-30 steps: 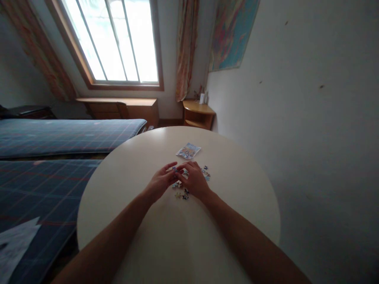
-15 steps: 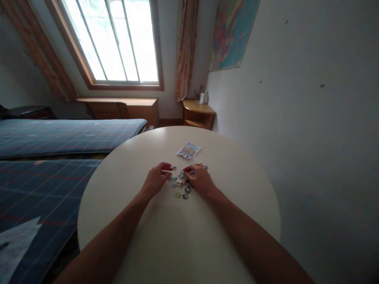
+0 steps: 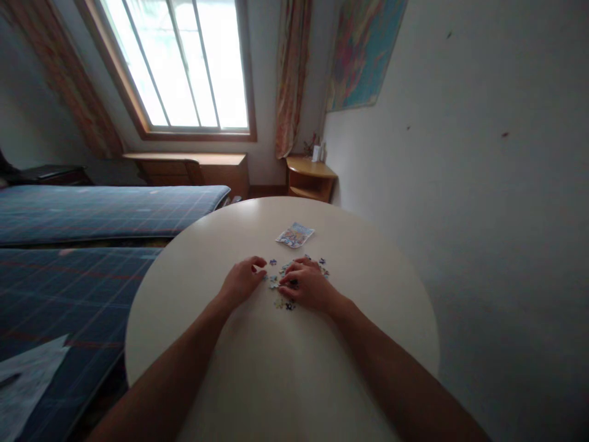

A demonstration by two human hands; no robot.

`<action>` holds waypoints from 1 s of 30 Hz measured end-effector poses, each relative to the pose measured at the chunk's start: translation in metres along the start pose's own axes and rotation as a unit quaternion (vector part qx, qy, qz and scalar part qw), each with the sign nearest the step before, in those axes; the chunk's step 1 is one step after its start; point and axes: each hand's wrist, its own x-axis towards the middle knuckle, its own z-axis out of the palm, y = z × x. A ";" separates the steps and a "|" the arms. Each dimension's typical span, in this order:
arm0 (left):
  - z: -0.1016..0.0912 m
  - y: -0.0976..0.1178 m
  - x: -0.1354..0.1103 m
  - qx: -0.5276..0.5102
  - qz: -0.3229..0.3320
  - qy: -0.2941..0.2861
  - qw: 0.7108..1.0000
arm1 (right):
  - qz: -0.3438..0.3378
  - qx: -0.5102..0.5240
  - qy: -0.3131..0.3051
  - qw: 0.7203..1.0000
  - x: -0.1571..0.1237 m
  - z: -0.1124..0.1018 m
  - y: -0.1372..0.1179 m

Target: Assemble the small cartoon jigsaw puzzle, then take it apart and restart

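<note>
Loose jigsaw puzzle pieces (image 3: 278, 303) lie in a small heap on the round cream table (image 3: 285, 368). My right hand (image 3: 307, 282) is over the heap, fingers spread and bent down among the pieces, hiding many of them. Left of the heap rests my left hand (image 3: 243, 279), thumb and forefinger apart with a gap between them and no piece visible there. A single puzzle piece (image 3: 273, 262) lies just beyond its fingertips. Farther back is a small printed picture sheet (image 3: 295, 235) with a colourful design.
Plaid-covered beds (image 3: 83, 294) stand along the left of the table, with a paper sheet (image 3: 32, 380) on the nearer one. A white wall (image 3: 483, 245) runs close on the right. Behind are a wooden corner shelf (image 3: 310, 167) and a low desk (image 3: 221, 162).
My right hand has moved slightly down and left over the heap, and its fingers have spread. My left hand stays nearly where it was. The view has shifted a little.
</note>
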 end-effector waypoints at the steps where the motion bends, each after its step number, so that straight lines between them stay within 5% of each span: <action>1: 0.000 0.000 0.000 0.009 0.000 -0.005 1.000 | -0.003 -0.002 0.001 1.000 0.001 -0.001 0.000; 12: -0.004 0.003 -0.002 0.052 0.023 0.002 0.998 | 0.041 0.021 0.013 0.999 0.006 -0.001 0.011; 21: 0.010 0.013 -0.012 0.048 0.219 -0.079 0.971 | 0.070 0.020 0.003 0.997 0.004 -0.008 0.012; 30: 0.008 -0.001 -0.008 0.144 0.123 -0.031 0.981 | 0.150 -0.029 0.027 0.988 -0.003 -0.028 0.031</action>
